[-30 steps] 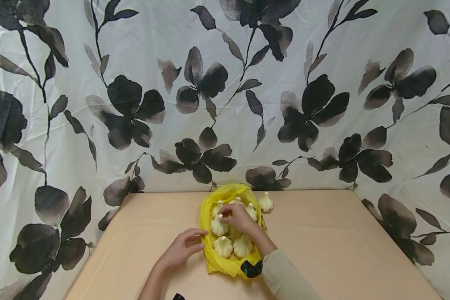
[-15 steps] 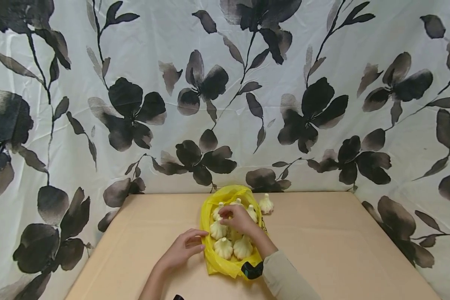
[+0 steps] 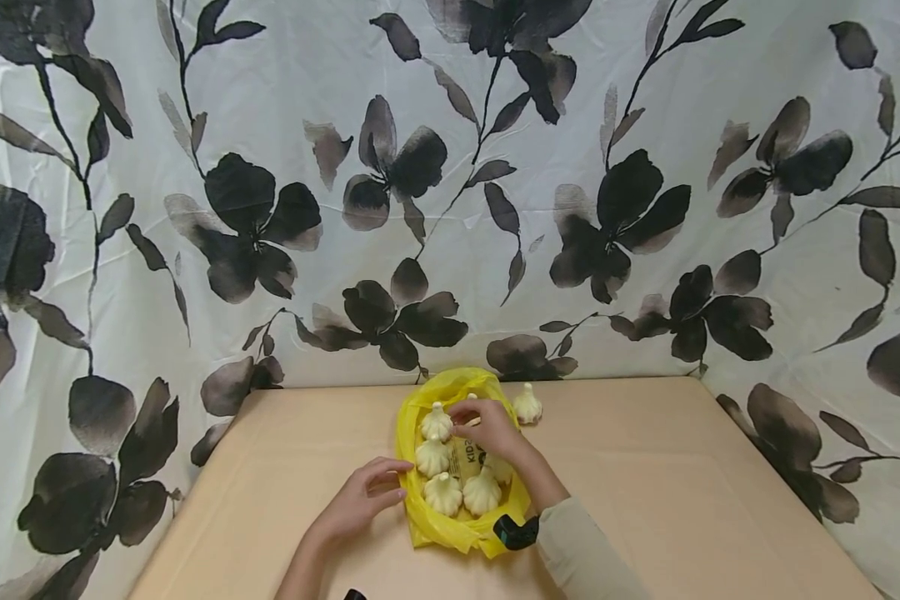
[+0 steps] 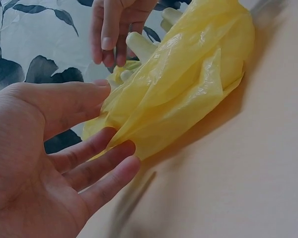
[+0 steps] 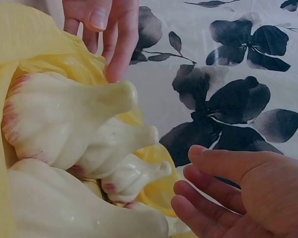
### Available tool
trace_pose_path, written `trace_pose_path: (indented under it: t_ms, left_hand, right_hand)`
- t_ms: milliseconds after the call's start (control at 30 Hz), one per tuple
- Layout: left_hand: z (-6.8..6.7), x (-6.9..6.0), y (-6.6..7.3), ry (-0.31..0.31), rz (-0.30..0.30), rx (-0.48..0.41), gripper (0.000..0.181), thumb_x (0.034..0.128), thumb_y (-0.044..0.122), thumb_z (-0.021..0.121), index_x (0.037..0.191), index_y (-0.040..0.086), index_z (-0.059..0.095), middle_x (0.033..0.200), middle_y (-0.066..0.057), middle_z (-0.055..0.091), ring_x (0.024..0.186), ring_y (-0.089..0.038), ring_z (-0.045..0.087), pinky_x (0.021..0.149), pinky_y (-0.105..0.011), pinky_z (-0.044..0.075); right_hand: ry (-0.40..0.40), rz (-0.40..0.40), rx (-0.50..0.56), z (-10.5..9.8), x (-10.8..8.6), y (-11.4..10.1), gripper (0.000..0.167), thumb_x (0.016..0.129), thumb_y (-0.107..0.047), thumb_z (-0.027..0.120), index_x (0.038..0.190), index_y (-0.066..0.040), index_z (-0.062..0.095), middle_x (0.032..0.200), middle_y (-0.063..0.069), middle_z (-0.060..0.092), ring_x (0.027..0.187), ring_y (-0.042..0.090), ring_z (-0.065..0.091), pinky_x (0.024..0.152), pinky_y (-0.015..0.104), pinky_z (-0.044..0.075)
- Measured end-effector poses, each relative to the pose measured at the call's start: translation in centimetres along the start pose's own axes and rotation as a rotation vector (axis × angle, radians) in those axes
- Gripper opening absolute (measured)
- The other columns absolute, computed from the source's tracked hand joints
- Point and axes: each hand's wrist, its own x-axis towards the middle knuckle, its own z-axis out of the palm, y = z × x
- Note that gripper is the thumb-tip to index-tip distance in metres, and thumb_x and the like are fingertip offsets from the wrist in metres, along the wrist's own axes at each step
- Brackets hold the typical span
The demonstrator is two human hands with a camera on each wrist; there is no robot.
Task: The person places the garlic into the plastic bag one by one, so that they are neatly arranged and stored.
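A yellow plastic bag (image 3: 450,534) lies with its mouth open and several garlic bulbs inside, such as one at the front left (image 3: 443,495) and one behind (image 3: 437,422). My left hand (image 3: 363,496) rests its fingertips against the bag's left side; the left wrist view shows loosely bent, spread fingers (image 4: 111,183). Over the back of the bag is my right hand (image 3: 491,429), fingers beside the back-left bulb. In the right wrist view that hand (image 5: 238,193) is relaxed, with nothing visible in its grasp. It hides some bulbs at the back right.
One loose garlic bulb (image 3: 527,405) stands on the tan tabletop (image 3: 645,483), just right of the bag's back end. Behind the table hangs a white cloth (image 3: 285,100) with dark flowers. Dark print (image 3: 470,454) shows inside the bag.
My right hand has shifted slightly right and back, uncovering the back-left bulb and more print inside the bag. A bulb right of the hand is now hidden. The left hand stays put.
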Motion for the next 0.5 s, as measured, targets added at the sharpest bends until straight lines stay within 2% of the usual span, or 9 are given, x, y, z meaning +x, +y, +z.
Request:
trace_pose_path:
  t_ms: [133,233,500]
  left_hand:
    - [0.2,0.2,0.0,0.002,-0.003,-0.003,0.039,0.0927,0.019,0.064,0.130,0.008,0.058,0.134,-0.015,0.053,0.123,-0.036,0.054,0.104,-0.046,0.045]
    - [0.3,0.3,0.0,0.012,-0.011,-0.003,0.040,0.0921,0.020,0.065,0.130,0.008,0.058,0.134,-0.015,0.052,0.122,-0.035,0.054,0.105,-0.046,0.045]
    - [0.5,0.8,-0.4,0.054,-0.036,0.000,0.039,0.0910,0.021,0.067,0.128,0.011,0.059,0.132,-0.010,0.054,0.122,-0.030,0.054,0.104,-0.040,0.047]
  right_hand:
    - [0.008,0.033,0.004,-0.7,-0.3,0.2,0.025,0.088,-0.016,0.071,0.112,-0.009,0.070,0.102,0.006,0.071,0.093,0.020,0.067,0.075,0.027,0.056]
    - [0.032,0.031,0.007,-1.2,-0.4,0.4,0.023,0.087,-0.015,0.071,0.109,-0.007,0.070,0.101,0.006,0.071,0.092,0.021,0.067,0.074,0.028,0.056]
    - [0.090,0.047,0.007,-2.3,-1.0,0.7,0.021,0.086,-0.009,0.071,0.106,-0.011,0.072,0.100,0.008,0.072,0.091,0.021,0.068,0.077,0.032,0.058]
